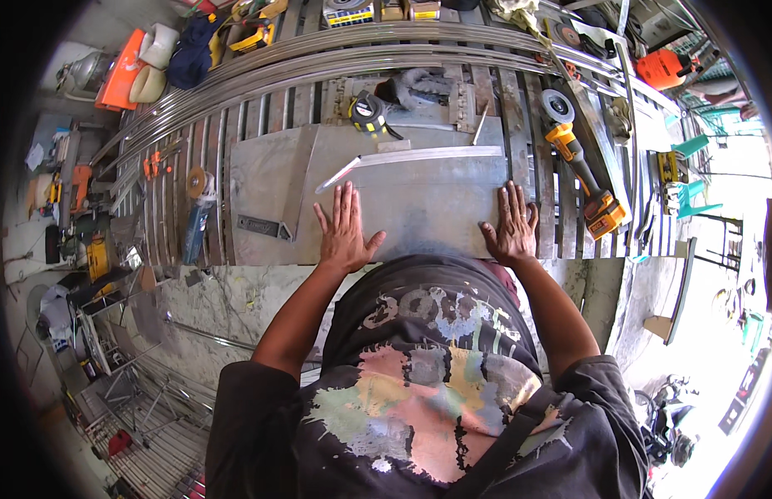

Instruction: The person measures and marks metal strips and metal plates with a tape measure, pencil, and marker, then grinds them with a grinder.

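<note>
Both my hands rest flat on a grey metal sheet (428, 208) at the bench's near edge. My left hand (346, 229) lies with fingers stretched forward, holding nothing. Fingers spread, my right hand (511, 229) presses near the sheet's right edge, also free of any object. Ahead of the left fingertips is a slim white and red pen-like stick (337, 175). A narrow pale metal strip (432, 155) lies across the sheet beyond my hands. Left of my left hand, a try square (268, 225) has its long blade (304, 170) pointing away from me.
A yellow-black tape measure (368, 113) and grey glove (419, 86) lie beyond the sheet. Angle grinders flank it: a yellow cordless one (579, 158) right, a blue one (199, 220) left. Long metal bars (319, 60) cross the slatted bench. An orange case (121, 71) sits far left.
</note>
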### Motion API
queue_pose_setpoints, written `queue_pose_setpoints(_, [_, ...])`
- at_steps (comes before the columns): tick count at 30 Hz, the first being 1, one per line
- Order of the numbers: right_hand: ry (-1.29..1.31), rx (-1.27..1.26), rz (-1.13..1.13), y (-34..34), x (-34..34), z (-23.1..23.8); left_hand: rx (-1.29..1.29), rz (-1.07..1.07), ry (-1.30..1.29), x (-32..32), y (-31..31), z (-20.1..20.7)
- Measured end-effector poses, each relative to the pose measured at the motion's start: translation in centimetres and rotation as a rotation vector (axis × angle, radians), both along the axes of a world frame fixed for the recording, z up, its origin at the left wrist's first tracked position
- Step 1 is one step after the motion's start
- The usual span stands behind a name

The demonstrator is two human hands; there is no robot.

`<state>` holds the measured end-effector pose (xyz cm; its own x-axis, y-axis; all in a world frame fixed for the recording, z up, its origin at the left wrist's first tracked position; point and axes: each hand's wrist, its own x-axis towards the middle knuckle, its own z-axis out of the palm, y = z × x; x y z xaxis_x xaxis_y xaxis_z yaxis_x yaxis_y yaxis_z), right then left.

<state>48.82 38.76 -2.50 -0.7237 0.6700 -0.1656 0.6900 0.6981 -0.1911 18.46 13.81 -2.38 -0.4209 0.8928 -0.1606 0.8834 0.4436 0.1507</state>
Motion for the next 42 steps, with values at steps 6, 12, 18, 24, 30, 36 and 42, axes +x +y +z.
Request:
queue_pose_setpoints(6, [0.040,0.008,-0.030,-0.2,0.3,-0.6,0.007,0.012,-0.045,-0.5,-0.6,-0.5])
queue_pose_setpoints(12, [0.038,-0.034,-0.059,0.0,0.1,-0.3,-0.011,-0.002,-0.028,-0.4,-0.1,-0.2])
queue_pose_setpoints(18, [0.053,-0.010,-0.060,0.2,-0.1,-0.5,0.032,-0.010,0.023,-0.7,0.0,-0.5])
queue_pose_setpoints(24, [0.089,0.043,-0.060,0.0,0.3,-1.2,0.065,0.007,0.000,-0.5,-0.2,-0.9])
queue_pose_setpoints(30, [0.081,0.065,-0.082,-0.3,0.0,-1.1,0.324,0.008,-0.041,-0.9,-1.7,-2.6])
queue_pose_setpoints(36, [0.081,0.078,-0.095,-0.3,0.1,-1.1,0.545,0.092,-0.071,-1.4,-4.5,-3.3])
queue_pose_setpoints(42, [0.125,0.082,-0.079,-0.1,0.0,-1.4,0.399,-0.037,0.014,-2.5,-6.0,-2.8])
